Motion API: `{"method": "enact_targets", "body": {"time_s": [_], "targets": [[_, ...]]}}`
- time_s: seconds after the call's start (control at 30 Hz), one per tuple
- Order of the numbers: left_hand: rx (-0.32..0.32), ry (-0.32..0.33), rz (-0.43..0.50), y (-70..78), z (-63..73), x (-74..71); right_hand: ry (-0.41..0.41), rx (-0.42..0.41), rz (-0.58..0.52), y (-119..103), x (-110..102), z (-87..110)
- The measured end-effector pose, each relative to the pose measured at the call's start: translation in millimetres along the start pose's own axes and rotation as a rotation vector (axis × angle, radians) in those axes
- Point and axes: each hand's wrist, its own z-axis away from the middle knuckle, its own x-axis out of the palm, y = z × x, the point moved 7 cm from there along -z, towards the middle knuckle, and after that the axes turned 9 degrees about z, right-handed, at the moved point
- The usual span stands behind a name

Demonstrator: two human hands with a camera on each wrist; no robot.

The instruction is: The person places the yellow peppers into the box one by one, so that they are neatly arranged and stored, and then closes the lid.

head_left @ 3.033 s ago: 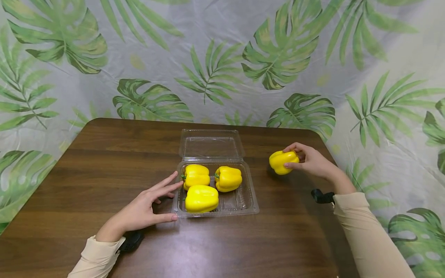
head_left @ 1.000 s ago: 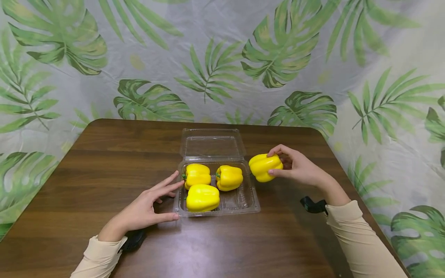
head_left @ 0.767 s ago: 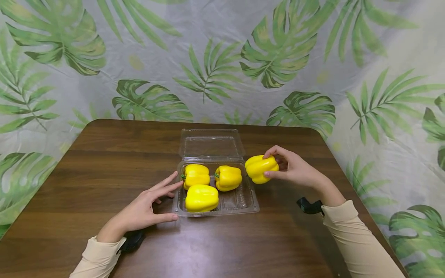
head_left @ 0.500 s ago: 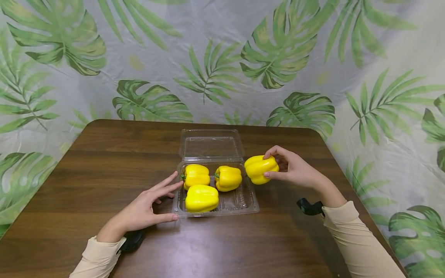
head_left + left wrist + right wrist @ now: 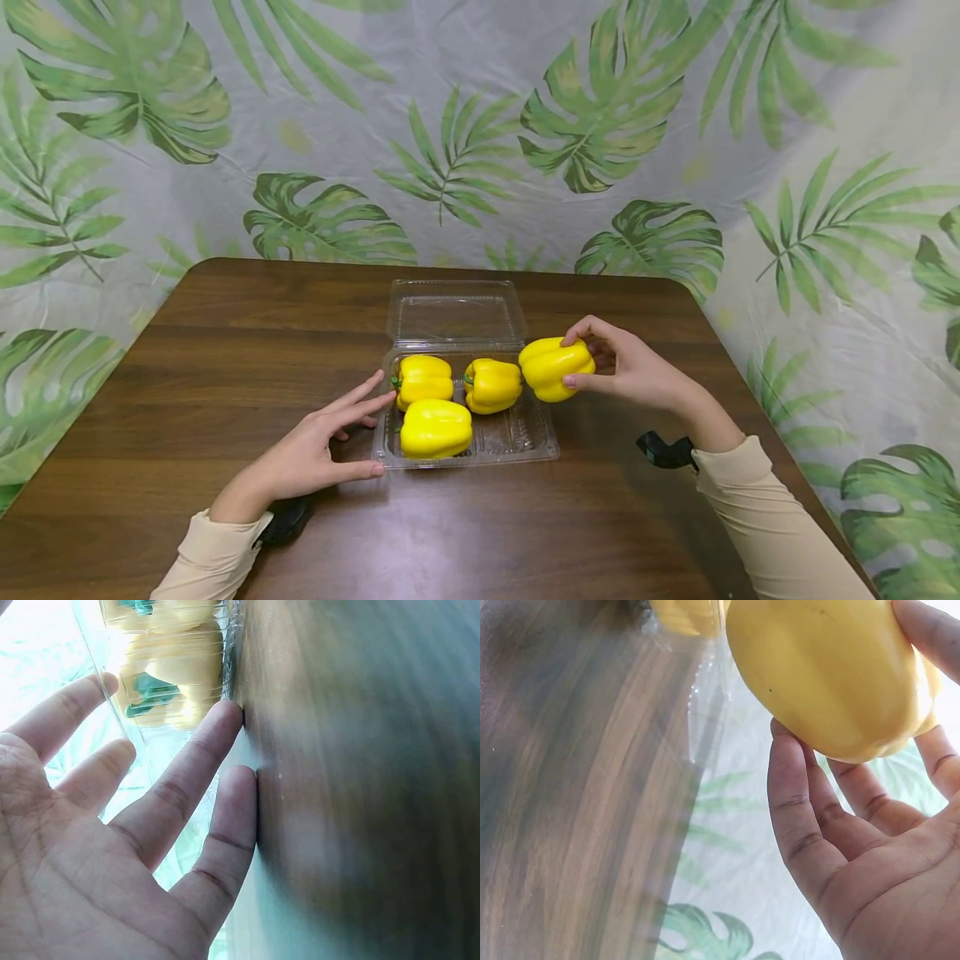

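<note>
A yellow bell pepper [image 5: 553,369] is held between the thumb and fingertips of my right hand [image 5: 630,367], over the right edge of a clear plastic clamshell container [image 5: 542,446]. In the right wrist view the pepper [image 5: 825,667] is off the table, with the fingertips under and around it. Inside the container lie a back-left pepper [image 5: 424,379], a back-right pepper [image 5: 492,386] and a front-left pepper [image 5: 436,429], all yellow. At the container's left side my left hand [image 5: 311,446] has its fingers spread, fingertips at the rim; two of its fingertips [image 5: 238,784] meet the table.
The container's transparent lid [image 5: 457,310] lies folded back behind it. Everything stands on a dark brown wooden table [image 5: 262,333] with rounded far corners. A leaf-patterned cloth [image 5: 465,125] hangs behind and beside the table.
From the table's right side my right hand has carried the held pepper leftward to the container's right edge, slowing lately. The left hand and the peppers in the container have stayed put.
</note>
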Motion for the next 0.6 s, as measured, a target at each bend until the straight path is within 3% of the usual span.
{"method": "enact_targets", "body": {"time_s": [0.6], "targets": [[0.0,0.001,0.003,-0.2,0.2,0.5,-0.019,-0.015,0.008,-10.2,9.3,0.3]]}}
